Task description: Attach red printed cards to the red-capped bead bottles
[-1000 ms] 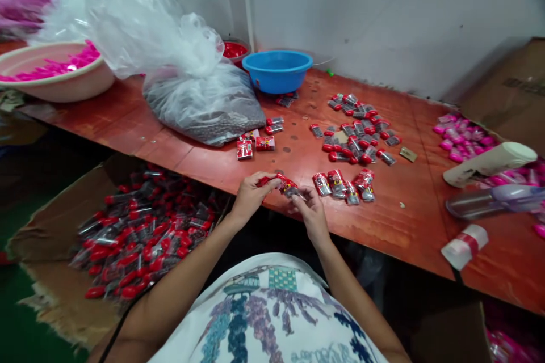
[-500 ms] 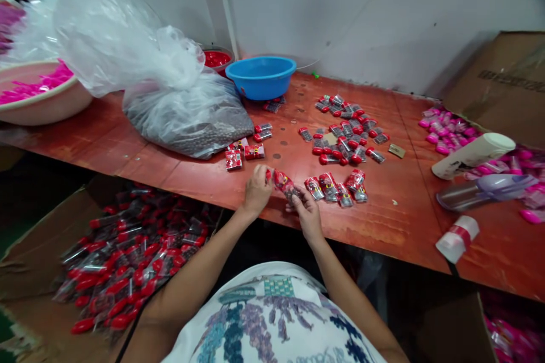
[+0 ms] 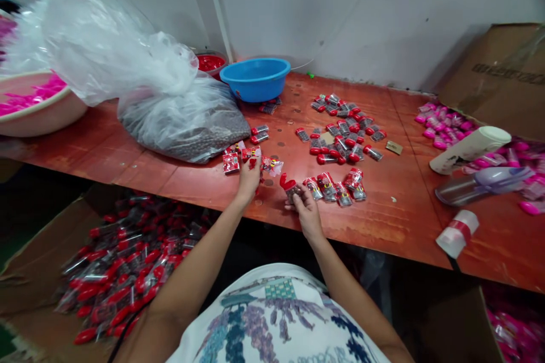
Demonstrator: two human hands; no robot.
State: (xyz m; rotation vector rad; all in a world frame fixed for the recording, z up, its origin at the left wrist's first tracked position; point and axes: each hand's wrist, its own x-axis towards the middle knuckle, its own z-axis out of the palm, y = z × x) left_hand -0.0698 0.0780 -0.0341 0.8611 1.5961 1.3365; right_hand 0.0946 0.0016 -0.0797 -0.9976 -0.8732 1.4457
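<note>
Held upright in my right hand (image 3: 308, 212) is a small clear bottle (image 3: 290, 188) with dark contents, its red flip lid raised. Over the table's front left part, my left hand (image 3: 247, 182) has its fingers drawn together at a stack of red printed packets (image 3: 251, 153); what lies between the fingertips is hidden. Just right of that hand is a red printed sleeve (image 3: 271, 165) with a clear end. Several red-wrapped bottles (image 3: 327, 184) lie right of my right hand. Behind them is a scattered group of red-capped bottles (image 3: 347, 142) without wrappers.
A large clear bag (image 3: 183, 125) of dark grains sits at left, beside a blue basin (image 3: 255, 80). Below the table's edge stands a carton of red-capped bottles (image 3: 131, 261). At right are a white cylinder (image 3: 470, 150), a lidded cup (image 3: 481, 186) and pink bottles (image 3: 443, 125).
My left hand has moved left and away from the bottle to the packet stack. The red printed sleeve has come away from the bottle, whose raised lid now shows.
</note>
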